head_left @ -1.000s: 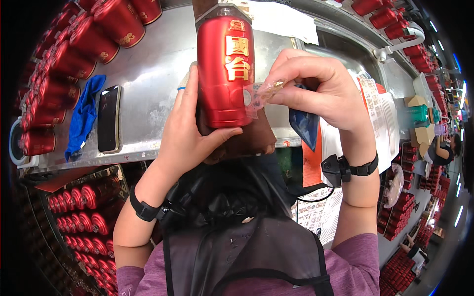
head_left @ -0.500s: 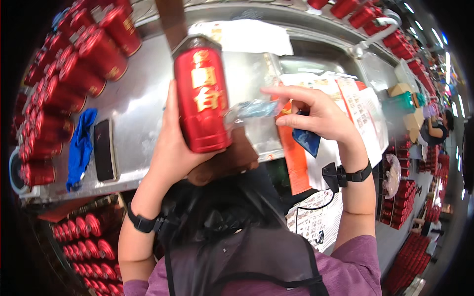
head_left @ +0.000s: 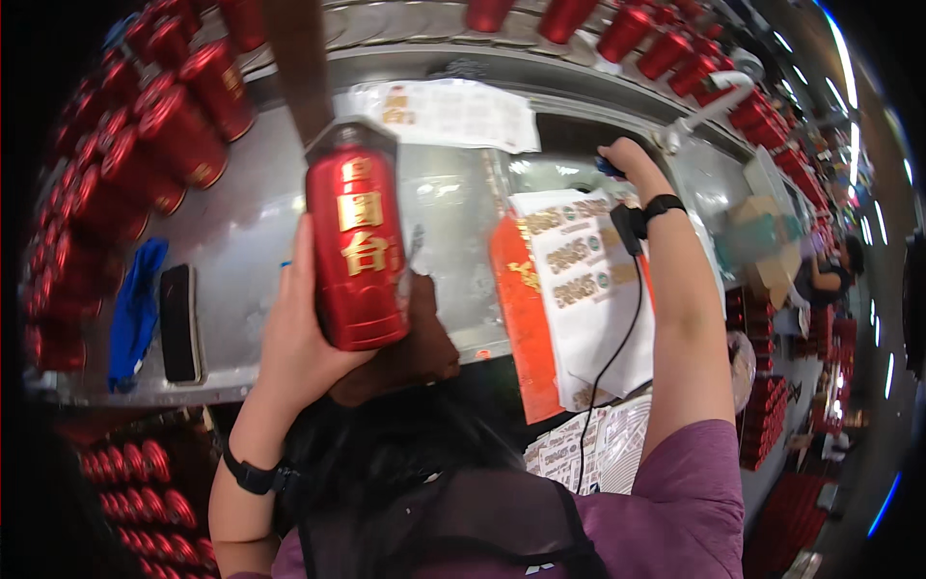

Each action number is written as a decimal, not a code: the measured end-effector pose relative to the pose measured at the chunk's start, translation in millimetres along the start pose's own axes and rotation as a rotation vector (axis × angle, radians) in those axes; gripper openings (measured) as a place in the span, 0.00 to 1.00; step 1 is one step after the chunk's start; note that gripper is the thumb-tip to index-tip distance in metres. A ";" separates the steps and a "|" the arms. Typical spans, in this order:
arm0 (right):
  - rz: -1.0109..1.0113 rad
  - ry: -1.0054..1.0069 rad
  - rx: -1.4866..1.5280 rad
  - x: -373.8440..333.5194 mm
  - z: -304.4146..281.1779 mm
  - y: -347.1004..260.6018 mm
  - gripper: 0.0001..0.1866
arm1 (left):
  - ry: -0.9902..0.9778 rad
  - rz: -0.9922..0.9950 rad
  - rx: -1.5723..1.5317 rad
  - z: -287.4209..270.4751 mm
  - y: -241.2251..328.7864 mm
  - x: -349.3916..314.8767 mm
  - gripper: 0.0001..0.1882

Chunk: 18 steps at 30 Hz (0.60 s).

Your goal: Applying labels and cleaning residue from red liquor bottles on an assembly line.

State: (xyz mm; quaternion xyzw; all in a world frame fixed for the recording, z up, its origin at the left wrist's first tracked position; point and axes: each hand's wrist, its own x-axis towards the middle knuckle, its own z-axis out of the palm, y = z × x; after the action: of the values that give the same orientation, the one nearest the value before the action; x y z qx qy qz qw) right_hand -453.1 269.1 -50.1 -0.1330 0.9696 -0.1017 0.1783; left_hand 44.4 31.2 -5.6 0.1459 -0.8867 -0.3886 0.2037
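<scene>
Closest, at 6 o'clock from the red bottle point(head_left: 362, 261), is a black apron point(head_left: 434, 526) over purple sleeves. Just above it the left hand point(head_left: 301, 333) grasps the bottle, its fingers along the lower left side and its thumb beneath. The bottle tilts slightly, gold lettering facing up, over a brown piece point(head_left: 420, 343) that shows toward 5 o'clock; a brown bar point(head_left: 297, 72) runs off toward 11.

On the metal tabletop point(head_left: 256, 217), a dark phone point(head_left: 179, 323) and a blue cloth point(head_left: 138, 314) lie side by side toward 8 o'clock. Printed sheets point(head_left: 593, 289) sit at 3, with an orange sheet point(head_left: 526, 328) showing at their left edge.

Farther out, toward 2 o'clock, the right hand point(head_left: 629, 159) is well apart from the bottle, a scrap of blue point(head_left: 609, 167) at its fingers (they look curled, but small and partly hidden, so I cannot tell whether they grasp it). A white printed sheet point(head_left: 453, 114) lies at 1.

Red containers point(head_left: 145, 159) crowd 10 o'clock, and more red containers point(head_left: 627, 37) line 1 to 2. Farthest off, near 3, a co-worker point(head_left: 828, 278) sits.
</scene>
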 end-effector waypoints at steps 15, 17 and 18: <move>0.113 -0.235 0.428 6.9 -22.8 7.7 0.17 | 0.003 0.052 -0.048 3.0 -6.1 2.9 0.65; -0.091 -0.252 0.568 -31.2 -28.6 -42.8 0.19 | -0.018 0.025 -0.052 3.8 -6.3 0.1 0.64; -0.190 -0.315 0.550 -58.8 -35.8 -69.8 0.19 | -0.015 0.017 -0.058 3.7 -6.8 0.0 0.64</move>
State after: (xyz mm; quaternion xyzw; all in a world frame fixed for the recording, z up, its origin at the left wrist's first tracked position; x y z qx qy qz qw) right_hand -398.1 225.9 18.5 -0.1839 0.8497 -0.3539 0.3449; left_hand 43.3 29.1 -13.0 0.1293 -0.8778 -0.4135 0.2045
